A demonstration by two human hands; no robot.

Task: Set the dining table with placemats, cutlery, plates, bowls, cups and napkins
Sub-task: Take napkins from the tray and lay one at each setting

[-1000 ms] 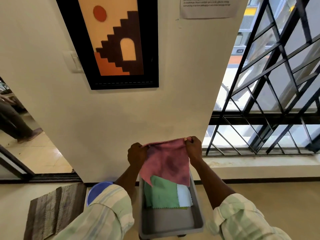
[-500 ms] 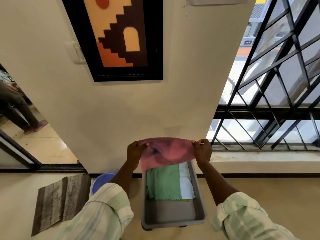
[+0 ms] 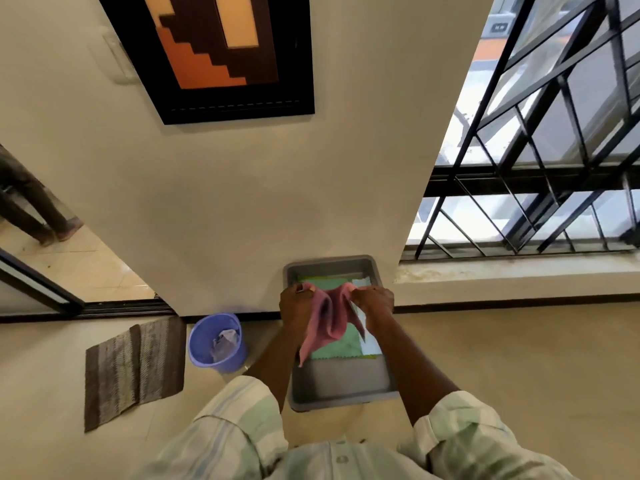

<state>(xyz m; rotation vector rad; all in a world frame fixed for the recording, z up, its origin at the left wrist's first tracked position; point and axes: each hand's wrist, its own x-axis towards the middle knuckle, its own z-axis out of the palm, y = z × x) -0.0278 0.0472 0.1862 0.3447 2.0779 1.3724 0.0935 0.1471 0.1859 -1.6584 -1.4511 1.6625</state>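
Nearest the camera are the person's pale green-and-cream striped shirt sleeves (image 3: pixel 242 431), from which 2 bare forearms reach forward over a grey rectangular plastic tray (image 3: pixel 341 393) that sits on the beige floor (image 3: pixel 519 358). The left hand (image 3: pixel 297 308) pinches 1 upper corner of a pink cloth napkin (image 3: pixel 329 323) between thumb and fingers, and the right hand (image 3: pixel 374 303) pinches the other upper corner; the 2 hands are close together but not touching, so the cloth sags in loose folds between them and its lower end hangs down over the tray. Inside the tray, under the hanging napkin, lies a flat green cloth napkin (image 3: pixel 346 344), and just beside it on the right a white cloth napkin (image 3: pixel 370 344); the near part of the tray floor is bare grey. Left of the tray stands a round lilac plastic bucket (image 3: pixel 217 342) with a crumpled pale cloth inside, and further left a brown striped woven floor mat (image 3: pixel 133 365) lies flat. Behind these rises a cream wall (image 3: pixel 259 202), with the tray's far end touching its base. A black-framed picture with orange and brown stepped shapes (image 3: pixel 221 53) hangs high on the wall. To the right is a black metal window grille (image 3: pixel 554 150), and at far left another person's legs (image 3: pixel 34 209) stand on a tiled floor.
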